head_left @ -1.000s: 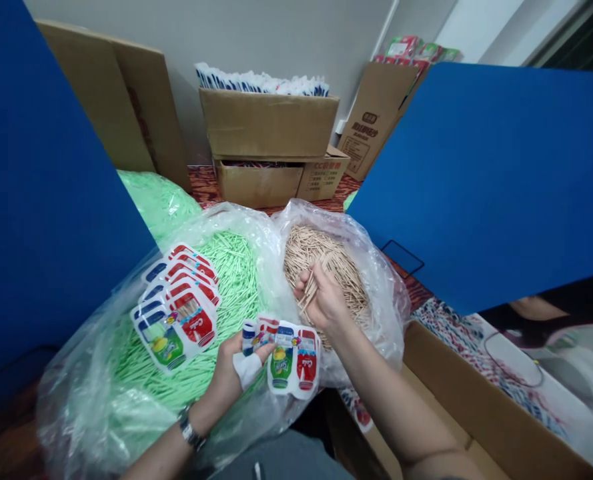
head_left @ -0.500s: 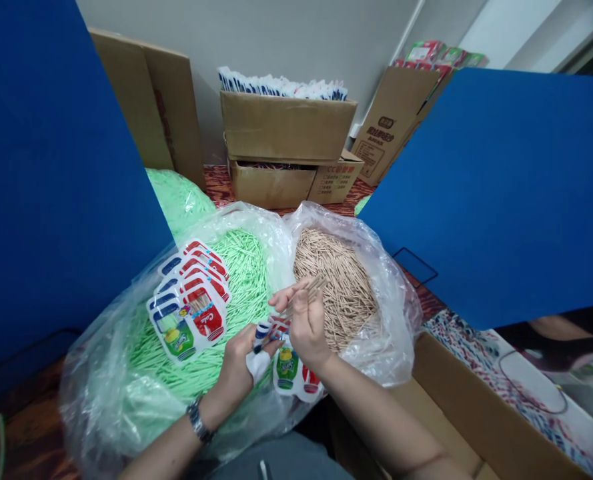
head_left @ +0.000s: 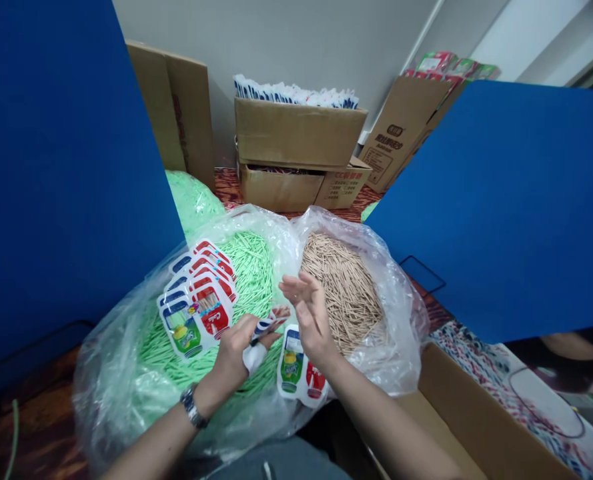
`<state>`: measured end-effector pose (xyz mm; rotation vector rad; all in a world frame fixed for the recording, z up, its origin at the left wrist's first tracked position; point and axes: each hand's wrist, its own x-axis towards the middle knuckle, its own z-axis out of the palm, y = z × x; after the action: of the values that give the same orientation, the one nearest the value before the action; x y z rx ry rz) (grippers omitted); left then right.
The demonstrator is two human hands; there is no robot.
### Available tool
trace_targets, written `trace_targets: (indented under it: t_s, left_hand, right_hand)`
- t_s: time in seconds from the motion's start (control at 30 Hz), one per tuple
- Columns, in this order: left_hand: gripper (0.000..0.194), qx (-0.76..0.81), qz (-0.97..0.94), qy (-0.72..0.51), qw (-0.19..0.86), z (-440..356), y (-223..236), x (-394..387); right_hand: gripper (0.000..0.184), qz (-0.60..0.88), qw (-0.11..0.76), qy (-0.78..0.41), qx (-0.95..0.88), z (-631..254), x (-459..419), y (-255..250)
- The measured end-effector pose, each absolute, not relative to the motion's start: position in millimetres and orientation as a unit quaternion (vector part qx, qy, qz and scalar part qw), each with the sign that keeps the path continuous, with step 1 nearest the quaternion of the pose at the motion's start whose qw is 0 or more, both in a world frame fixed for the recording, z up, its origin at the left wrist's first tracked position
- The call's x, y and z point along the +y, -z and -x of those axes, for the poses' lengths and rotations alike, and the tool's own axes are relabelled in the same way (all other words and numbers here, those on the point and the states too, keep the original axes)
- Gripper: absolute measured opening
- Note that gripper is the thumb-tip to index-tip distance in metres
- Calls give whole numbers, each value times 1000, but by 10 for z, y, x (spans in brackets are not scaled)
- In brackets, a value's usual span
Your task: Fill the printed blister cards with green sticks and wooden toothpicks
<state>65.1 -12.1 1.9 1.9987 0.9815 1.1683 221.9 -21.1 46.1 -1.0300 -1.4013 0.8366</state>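
My left hand (head_left: 233,350), a watch on its wrist and a white wrap on one finger, is closed on the top of a printed pouch strip (head_left: 296,367) with green and red pictures. My right hand (head_left: 309,313) hovers just above the strip's mouth with its fingers stretched out and no sticks visible in them. It is over the near edge of a clear bag of tan sticks (head_left: 349,287). To the left lies a clear bag of green sticks (head_left: 249,263), with a fanned stack of the same pouches (head_left: 199,303) resting on it.
Blue boards stand at the left (head_left: 61,167) and the right (head_left: 501,200). Cardboard boxes (head_left: 296,133) are stacked at the back wall, one filled with white packets. An open cardboard box (head_left: 476,413) sits at the lower right. Another green bag (head_left: 193,197) lies behind.
My right hand took a pinch of tan sticks from the bag and brought it to the pouch in my left hand. Its fingers have since spread and the sticks no longer show.
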Motion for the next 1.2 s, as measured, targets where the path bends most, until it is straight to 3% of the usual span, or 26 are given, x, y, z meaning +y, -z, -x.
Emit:
trace_targets:
  t_s: [0.17,0.37,0.47,0.57,0.67,0.77,0.87,1.0,1.1,1.2]
  left_hand:
    - [11,390,-746,-431,326,-583,-81,-81]
    - [17,441,-677,-424,410,-449,-170,42]
    - [21,430,-614,-460,476,-374,-198,110]
    - [40,437,-547,-509,500,-316,-208,138]
    - [54,456,-516,-534,490,-289,-205,133]
    - [48,471,-527,-517,483,-261,-216,131]
    - [19,453,-607,-446,477,-199,-255,159]
    - [31,425,-708,-387,411,-99,-313,212]
    - [32,462,-679,-420,387,-44,-301,223]
    - [30,495,-600,-484,402,8,-240,201]
  right_hand:
    - [30,403,431,-281,-757,-2236,-128,-581]
    - [19,399,335,-144,-841,-2208,120,-654]
    - [18,404,339,-144,-838,-2173,217,-688]
    - [18,401,363,-180,-822,-2127,271,-707]
    - [41,442,381,-244,-774,-2083,318,-686]
    - [25,463,344,-263,-773,-2050,362,-651]
    - [34,434,306,-189,-826,-2012,381,-653]
    - [29,374,281,-150,-871,-1962,376,-718]
    - [18,321,327,-217,-862,-2009,381,-729]
    - [29,374,421,-245,-789,-2135,390,-558]
